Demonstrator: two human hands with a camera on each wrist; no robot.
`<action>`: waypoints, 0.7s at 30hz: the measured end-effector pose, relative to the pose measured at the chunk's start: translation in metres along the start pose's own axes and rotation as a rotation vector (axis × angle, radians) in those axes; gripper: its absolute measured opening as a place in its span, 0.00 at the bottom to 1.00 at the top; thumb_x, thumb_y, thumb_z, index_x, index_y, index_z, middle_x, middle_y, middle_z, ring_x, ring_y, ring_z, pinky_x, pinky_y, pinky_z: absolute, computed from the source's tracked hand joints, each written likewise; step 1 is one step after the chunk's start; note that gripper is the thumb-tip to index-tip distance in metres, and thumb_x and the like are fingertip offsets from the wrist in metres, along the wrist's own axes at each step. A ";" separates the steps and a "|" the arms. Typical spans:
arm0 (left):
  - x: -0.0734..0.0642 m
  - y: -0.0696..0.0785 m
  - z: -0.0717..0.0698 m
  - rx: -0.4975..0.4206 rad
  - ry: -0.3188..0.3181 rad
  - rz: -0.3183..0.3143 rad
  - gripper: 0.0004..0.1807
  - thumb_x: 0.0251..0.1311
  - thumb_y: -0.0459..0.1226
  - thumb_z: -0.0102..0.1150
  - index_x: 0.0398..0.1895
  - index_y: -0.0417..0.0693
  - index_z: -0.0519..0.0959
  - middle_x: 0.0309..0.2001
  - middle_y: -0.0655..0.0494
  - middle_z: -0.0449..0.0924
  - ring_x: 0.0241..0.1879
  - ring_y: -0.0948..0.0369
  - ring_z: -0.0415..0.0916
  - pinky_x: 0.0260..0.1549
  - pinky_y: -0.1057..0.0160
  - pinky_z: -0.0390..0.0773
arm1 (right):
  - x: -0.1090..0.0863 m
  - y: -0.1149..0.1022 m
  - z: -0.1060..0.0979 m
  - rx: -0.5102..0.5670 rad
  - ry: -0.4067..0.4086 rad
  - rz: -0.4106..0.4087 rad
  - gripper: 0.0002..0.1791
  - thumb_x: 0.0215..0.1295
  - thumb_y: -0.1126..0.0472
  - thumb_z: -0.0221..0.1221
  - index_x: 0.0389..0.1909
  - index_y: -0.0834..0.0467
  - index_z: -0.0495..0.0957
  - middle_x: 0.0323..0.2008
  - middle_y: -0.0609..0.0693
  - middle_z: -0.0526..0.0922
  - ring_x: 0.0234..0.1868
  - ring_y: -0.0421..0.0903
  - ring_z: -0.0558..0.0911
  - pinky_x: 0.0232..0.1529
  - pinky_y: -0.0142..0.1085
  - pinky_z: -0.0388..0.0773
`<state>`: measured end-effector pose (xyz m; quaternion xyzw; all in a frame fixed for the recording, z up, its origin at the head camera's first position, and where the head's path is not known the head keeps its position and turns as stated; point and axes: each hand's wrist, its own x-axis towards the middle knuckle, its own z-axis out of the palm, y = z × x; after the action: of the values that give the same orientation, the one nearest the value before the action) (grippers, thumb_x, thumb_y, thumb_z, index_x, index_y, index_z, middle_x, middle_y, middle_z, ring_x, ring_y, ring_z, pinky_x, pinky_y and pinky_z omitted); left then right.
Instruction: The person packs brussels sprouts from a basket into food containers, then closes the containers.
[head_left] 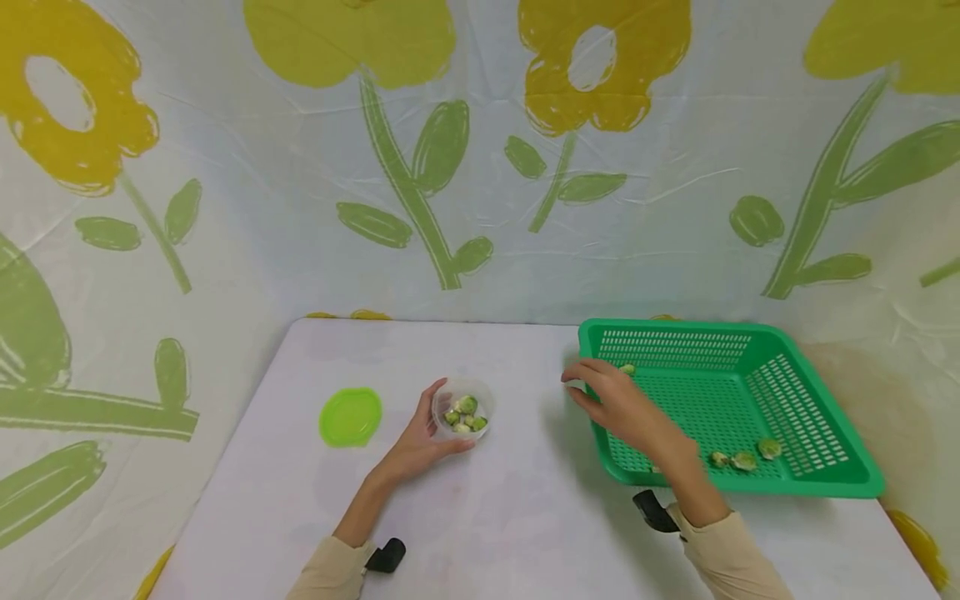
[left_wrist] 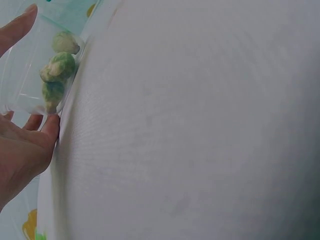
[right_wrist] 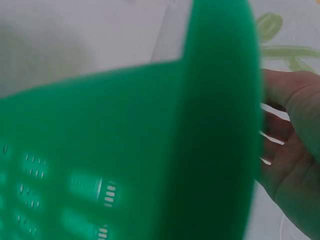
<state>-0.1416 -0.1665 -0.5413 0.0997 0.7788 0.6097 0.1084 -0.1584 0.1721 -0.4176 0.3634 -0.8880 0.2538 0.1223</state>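
Observation:
My left hand [head_left: 420,446] holds a clear plastic container [head_left: 441,400], thumb and fingers on opposite sides of its wall. Several Brussels sprouts [head_left: 467,406] lie inside; the left wrist view shows some of them [left_wrist: 62,65] through the clear wall. My right hand [head_left: 626,408] hangs over the left rim of a green plastic basket [head_left: 832,417], fingers bent loosely with a gap to the thumb and no sprout showing between them. The basket's rim hides the fingertips in the right wrist view. A few Brussels sprouts [head_left: 744,461] lie along the basket's near side, another [head_left: 627,369] in its far left corner.
A bright green lid [head_left: 350,417] lies flat on the white tablecloth [head_left: 517,517], left of the container. The slatted basket takes up the table's right side. Behind the table hangs a flower-printed cloth [head_left: 660,225].

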 end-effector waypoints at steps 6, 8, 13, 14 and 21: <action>0.000 -0.001 0.000 0.007 -0.002 0.003 0.61 0.55 0.44 0.79 0.83 0.62 0.44 0.82 0.47 0.45 0.80 0.51 0.45 0.74 0.38 0.51 | -0.012 0.009 -0.008 -0.025 0.024 -0.006 0.11 0.63 0.75 0.67 0.45 0.64 0.83 0.42 0.55 0.83 0.43 0.53 0.83 0.39 0.44 0.83; 0.000 -0.001 0.000 0.007 -0.005 0.004 0.61 0.55 0.44 0.79 0.83 0.61 0.44 0.82 0.47 0.44 0.80 0.51 0.44 0.74 0.38 0.51 | -0.017 0.012 -0.010 -0.024 0.022 0.006 0.11 0.62 0.75 0.67 0.45 0.64 0.83 0.42 0.55 0.83 0.43 0.53 0.83 0.40 0.45 0.83; 0.000 -0.001 0.000 0.004 -0.006 0.005 0.61 0.55 0.44 0.79 0.84 0.61 0.44 0.82 0.46 0.44 0.80 0.51 0.44 0.74 0.38 0.51 | -0.028 0.021 -0.015 -0.038 0.027 0.042 0.12 0.61 0.75 0.68 0.44 0.62 0.83 0.43 0.52 0.82 0.44 0.51 0.83 0.40 0.44 0.83; 0.000 -0.001 0.000 0.002 -0.006 0.005 0.61 0.55 0.44 0.79 0.84 0.61 0.44 0.82 0.46 0.44 0.80 0.51 0.44 0.74 0.38 0.51 | -0.030 0.022 -0.016 -0.042 0.030 0.042 0.12 0.61 0.75 0.69 0.44 0.62 0.83 0.43 0.52 0.83 0.43 0.51 0.83 0.40 0.44 0.84; 0.000 0.000 0.000 -0.004 -0.008 0.007 0.61 0.55 0.44 0.79 0.83 0.61 0.44 0.81 0.46 0.46 0.80 0.51 0.46 0.74 0.38 0.51 | -0.045 0.030 -0.024 -0.067 0.024 0.071 0.13 0.60 0.75 0.70 0.44 0.62 0.83 0.43 0.54 0.84 0.45 0.55 0.84 0.40 0.47 0.84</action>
<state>-0.1417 -0.1664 -0.5413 0.1046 0.7768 0.6112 0.1097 -0.1466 0.2296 -0.4263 0.3244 -0.9068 0.2324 0.1358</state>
